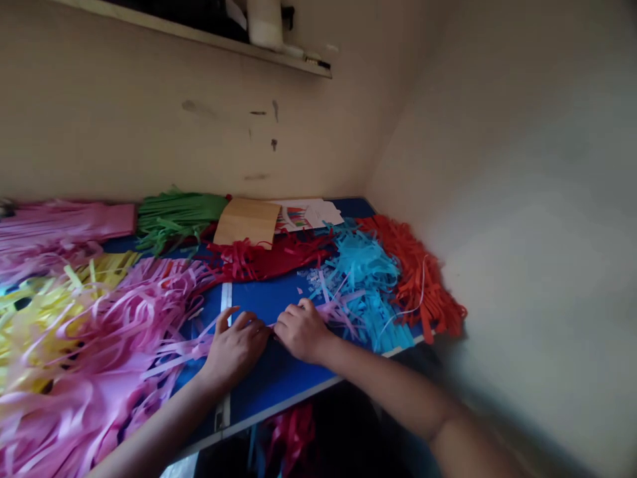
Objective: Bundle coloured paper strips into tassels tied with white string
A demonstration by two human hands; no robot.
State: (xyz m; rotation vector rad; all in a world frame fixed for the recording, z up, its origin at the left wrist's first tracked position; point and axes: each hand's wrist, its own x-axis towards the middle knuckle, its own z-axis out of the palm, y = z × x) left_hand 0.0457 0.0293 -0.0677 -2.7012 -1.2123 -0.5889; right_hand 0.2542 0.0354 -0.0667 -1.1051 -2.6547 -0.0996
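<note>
My left hand (239,346) and my right hand (302,330) are close together above the blue table (279,382). Between them runs a thin, pinkish strand, with the fingers of both hands closed on it. Lilac strips (192,348) fan out to the left of my left hand, and more lilac strips (341,311) spread to the right behind my right hand. The fingertips of both hands are partly hidden.
Pink fringe (114,352), yellow fringe (37,325) and green fringe (179,212) lie at the left. Red fringe (273,259), a brown sheet (247,222), light-blue fringe (368,265) and orange-red fringe (418,272) lie behind and right. A shelf (199,41) is on the wall.
</note>
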